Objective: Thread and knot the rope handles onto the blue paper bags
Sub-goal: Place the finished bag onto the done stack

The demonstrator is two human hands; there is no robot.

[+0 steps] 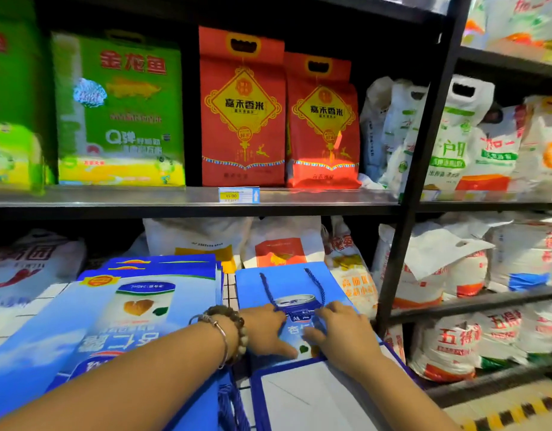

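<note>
A flat blue paper bag (287,284) lies in front of me, its dark blue rope handle (266,290) looped across its face. My left hand (265,331) rests flat on the bag's lower left part, fingers spread, touching the rope's loop. My right hand (340,331) presses flat on the bag beside it, fingers spread. To the left lies a stack of flat blue bags (137,293) without visible handles. A bundle of loose blue ropes (234,405) hangs at the bottom centre. Another bag with a white inside (315,396) lies under my right forearm.
A black metal shelf (175,202) stands right behind the bags, with green and red rice packs (243,110) above. White rice sacks (455,269) fill the lower shelves to the right. A black upright post (414,181) rises just right of the bag.
</note>
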